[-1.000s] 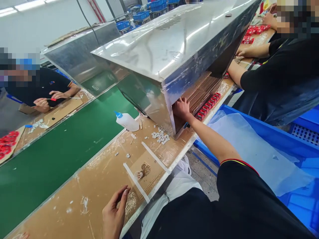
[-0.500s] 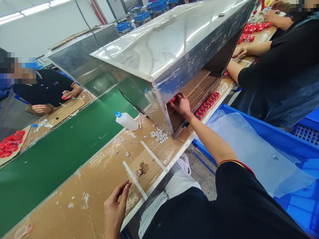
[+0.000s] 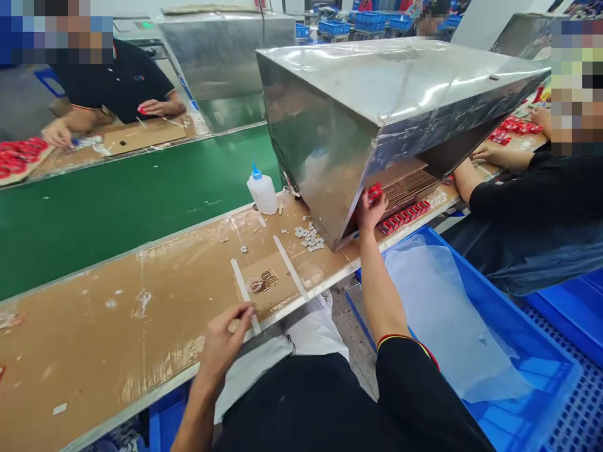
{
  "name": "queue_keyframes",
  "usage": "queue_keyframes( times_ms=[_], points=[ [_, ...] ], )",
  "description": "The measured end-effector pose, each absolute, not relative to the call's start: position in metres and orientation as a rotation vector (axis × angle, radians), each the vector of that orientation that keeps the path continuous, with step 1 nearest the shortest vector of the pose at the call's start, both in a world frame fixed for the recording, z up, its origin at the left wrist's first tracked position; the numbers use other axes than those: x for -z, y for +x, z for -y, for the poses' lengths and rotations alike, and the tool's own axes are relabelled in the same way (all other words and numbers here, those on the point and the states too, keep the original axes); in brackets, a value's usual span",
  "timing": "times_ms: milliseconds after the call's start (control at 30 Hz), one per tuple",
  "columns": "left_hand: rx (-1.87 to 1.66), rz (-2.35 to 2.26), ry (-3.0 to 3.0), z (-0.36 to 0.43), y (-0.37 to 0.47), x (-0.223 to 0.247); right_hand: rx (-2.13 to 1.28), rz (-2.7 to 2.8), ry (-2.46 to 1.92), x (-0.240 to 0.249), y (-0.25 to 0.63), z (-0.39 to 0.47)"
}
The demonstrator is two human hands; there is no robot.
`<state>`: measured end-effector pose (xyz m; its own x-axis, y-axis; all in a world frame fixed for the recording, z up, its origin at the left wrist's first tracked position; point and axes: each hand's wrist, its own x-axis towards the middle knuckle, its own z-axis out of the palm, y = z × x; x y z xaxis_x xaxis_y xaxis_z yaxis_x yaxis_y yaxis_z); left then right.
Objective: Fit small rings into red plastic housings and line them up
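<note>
My right hand (image 3: 371,212) grips a small red plastic part (image 3: 374,193) at the open front of a sheet-metal hood (image 3: 320,132). Beside that hand, a row of similar red parts (image 3: 405,218) lines the table edge. My left hand (image 3: 225,336) is over the near edge of the table, thumb and forefinger pressed together; whatever is between them is too small to make out. Just beyond its fingertips lies a taped cardboard patch (image 3: 282,285) with a small round cup (image 3: 255,285) and brown glue-like spots. Small pale grey pieces (image 3: 309,237) lie scattered by the hood.
A white squeeze bottle (image 3: 262,193) with a blue cap stands by the green conveyor belt (image 3: 141,207). Stacked cardboard (image 3: 409,182) fills part of the hood. At my right is a blue crate (image 3: 541,364) with a translucent sheet (image 3: 438,307). Co-workers sit across the belt and at right.
My right hand has drawn the red part back out from inside the hood, into plainer sight. My left thumb and forefinger have come together near the taped patch. The camera view has turned.
</note>
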<state>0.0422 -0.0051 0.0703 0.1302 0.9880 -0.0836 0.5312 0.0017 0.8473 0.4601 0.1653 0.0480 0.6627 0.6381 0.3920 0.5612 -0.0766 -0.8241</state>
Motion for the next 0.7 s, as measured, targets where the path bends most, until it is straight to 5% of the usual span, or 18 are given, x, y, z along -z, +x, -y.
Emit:
queue_keyframes(
  times_ms=[200,467,700],
  points=[
    [-0.173,-0.636,1.104,0.048,0.131,-0.031,-0.076,0.972,-1.934,-0.044,0.421,-0.179],
    [-0.195,-0.736,1.267,0.045,0.158,0.002,0.049,1.509,-1.962,-0.056,0.415,-0.162],
    [-0.08,-0.815,1.303,0.071,0.082,-0.029,0.269,0.858,-1.762,-0.059,0.442,-0.063]
  ],
)
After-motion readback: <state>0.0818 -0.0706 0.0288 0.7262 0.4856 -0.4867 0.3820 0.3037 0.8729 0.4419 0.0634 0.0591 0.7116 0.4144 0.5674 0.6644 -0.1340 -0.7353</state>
